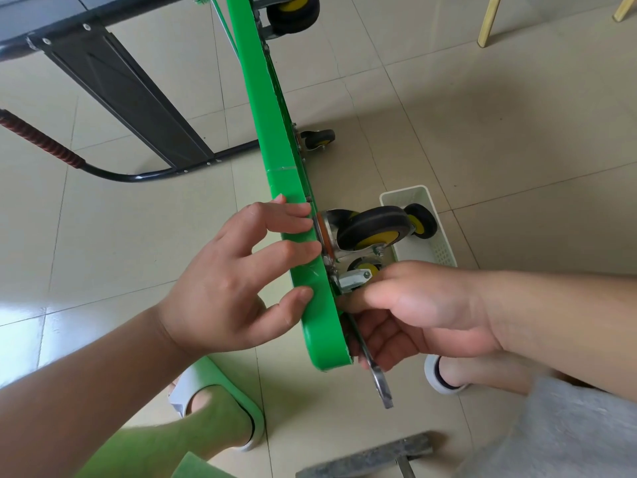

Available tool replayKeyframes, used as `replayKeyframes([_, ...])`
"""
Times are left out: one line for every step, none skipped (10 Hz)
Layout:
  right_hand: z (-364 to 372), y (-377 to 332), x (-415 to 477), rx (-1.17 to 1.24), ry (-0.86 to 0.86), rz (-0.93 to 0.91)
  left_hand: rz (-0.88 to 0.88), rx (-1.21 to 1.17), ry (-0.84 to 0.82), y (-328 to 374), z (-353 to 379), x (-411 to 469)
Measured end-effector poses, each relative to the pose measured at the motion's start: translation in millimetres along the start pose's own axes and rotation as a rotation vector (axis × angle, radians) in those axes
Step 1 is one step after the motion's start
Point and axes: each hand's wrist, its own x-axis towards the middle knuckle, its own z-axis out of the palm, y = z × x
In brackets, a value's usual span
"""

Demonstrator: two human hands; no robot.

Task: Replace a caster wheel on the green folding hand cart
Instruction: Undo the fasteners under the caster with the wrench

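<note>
On my feed the green hand cart [275,132] stands on edge on the tiled floor. My left hand [238,281] steadies its rim with spread, straight fingers, while my right hand [413,312] curls round a wrench [377,377] held against the underside, just below a mounted caster wheel [375,227]. The deck's edge and my right fingers hide the bolts, and I cannot tell whether the smaller caster [358,274] beside them is fastened. A white basket [437,243] holding a spare caster [422,220] sits just beyond, and a hammer [379,457] lies near my feet.
</note>
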Motion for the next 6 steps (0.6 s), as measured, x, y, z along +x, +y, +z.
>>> replayKeyframes([-1.8, -1.5, 6.9, 0.038, 0.036, 0.000, 0.001, 0.000, 0.002, 0.1, 0.4, 0.3])
replayKeyframes([-4.8, -0.3, 12.0, -0.001, 0.016, 0.009, -0.003, -0.004, 0.000, 0.4, 0.2, -0.1])
replayKeyframes([-8.5, 9.3, 17.7, -0.077, 0.012, 0.007, -0.006, -0.010, 0.000, 0.7, 0.0, -0.3])
replayKeyframes([-14.6, 23.2, 25.9, -0.165, 0.047, -0.021, -0.012, -0.017, 0.001, 1.4, -0.5, -0.2])
replayKeyframes([-23.7, 32.5, 35.8, -0.277, 0.129, -0.063, -0.013, -0.018, 0.000, 2.0, 0.0, 0.5])
replayKeyframes([-31.6, 36.8, 45.3, -0.382, 0.212, -0.095, -0.014, -0.020, 0.002, 1.7, -0.3, 0.9])
